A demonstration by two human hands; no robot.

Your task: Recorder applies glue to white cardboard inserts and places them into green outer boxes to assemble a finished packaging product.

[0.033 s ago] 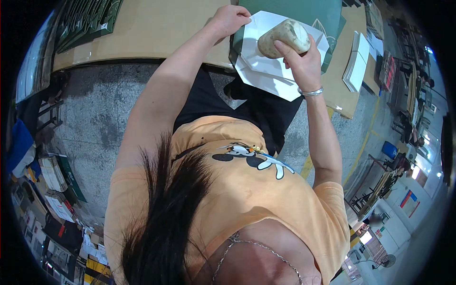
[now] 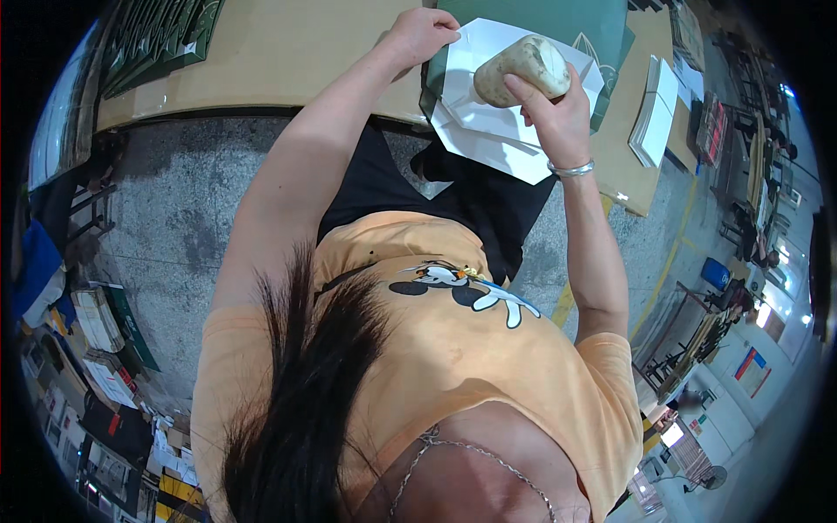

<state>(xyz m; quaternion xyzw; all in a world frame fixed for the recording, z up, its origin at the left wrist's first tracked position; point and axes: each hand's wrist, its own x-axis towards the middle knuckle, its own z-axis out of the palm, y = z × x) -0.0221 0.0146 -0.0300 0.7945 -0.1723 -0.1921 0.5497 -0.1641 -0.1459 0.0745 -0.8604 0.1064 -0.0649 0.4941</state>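
Observation:
In my right hand [image 2: 558,109] is a pale, brown-stained cylinder [image 2: 514,74], tilted, with my thumb along its side and my fingers wrapped round it. It is held over the unfolded white flaps [image 2: 506,152] of a green paper bag [image 2: 540,13], whose pale cord handle [image 2: 582,44] shows at the right. My left hand [image 2: 425,37] is at the upper left corner of the white flaps. Its fingers are curled, with the thumb and fingertip closed at that corner. Whether the cylinder touches the paper cannot be told.
The bag lies on a brown cardboard-covered table [image 2: 288,52]. Several folded green bags [image 2: 161,39] are stacked at its far left. A stack of white card pieces [image 2: 654,113] lies at the right. Grey floor [image 2: 200,192] shows between my body and the table.

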